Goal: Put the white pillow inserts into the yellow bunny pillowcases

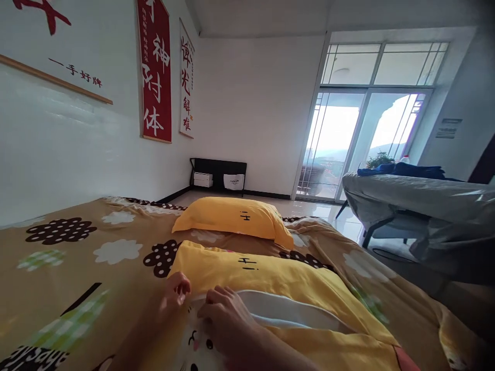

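White walls carry red and white scrolls (157, 72) of Chinese calligraphy — characters too stylised to read surely. On the bed (58, 268), both hands — left hand (176, 293), right hand (228, 314) — rest curled, fingers together, on the soft yellow pillowcase (270, 278) marked "Hi", at its white opening.

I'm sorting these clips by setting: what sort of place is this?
Probably a bedroom in a home: a bed with a patterned quilt, two yellow pillows, both hands on the nearer one, red calligraphy scrolls and a glass balcony door.
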A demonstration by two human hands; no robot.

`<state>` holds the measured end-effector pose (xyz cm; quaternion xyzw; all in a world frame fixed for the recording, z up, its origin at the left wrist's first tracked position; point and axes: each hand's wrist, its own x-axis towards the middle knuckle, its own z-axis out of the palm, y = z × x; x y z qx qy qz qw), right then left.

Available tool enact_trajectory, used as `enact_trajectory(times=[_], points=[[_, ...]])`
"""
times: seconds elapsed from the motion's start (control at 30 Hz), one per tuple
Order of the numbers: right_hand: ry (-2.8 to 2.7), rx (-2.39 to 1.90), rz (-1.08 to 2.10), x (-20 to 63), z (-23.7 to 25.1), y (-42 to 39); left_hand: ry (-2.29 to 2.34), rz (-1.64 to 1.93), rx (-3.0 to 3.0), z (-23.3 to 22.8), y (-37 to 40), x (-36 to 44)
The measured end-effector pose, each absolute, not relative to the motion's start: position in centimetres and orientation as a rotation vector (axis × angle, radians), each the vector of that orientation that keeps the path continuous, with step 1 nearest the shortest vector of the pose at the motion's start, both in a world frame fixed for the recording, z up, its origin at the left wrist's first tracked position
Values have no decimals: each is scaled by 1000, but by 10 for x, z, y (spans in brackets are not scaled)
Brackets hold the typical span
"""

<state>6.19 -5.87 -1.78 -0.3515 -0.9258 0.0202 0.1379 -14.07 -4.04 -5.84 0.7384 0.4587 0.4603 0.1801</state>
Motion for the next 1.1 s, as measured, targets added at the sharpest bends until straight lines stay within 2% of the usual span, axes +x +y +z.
enact_trajectory(times=[0.2,0.37,0.5,0.8,1.1], points=[[-2761,-797,-149,69,-17,-66,1334,1014,2226,-50,-54,-137],[-2542,-1064,170,64,-4,-61,1326,1009,2232,-51,-53,-138],[-2737,-1115,372,55,11,-48,1341,1071,2220,-53,-52,-139],[-2887,-973,122,81,18,-55,1231,953,2181,-45,-61,-134],[-2922,-998,309,101,14,-50,1411,955,2430,-52,-54,-133]])
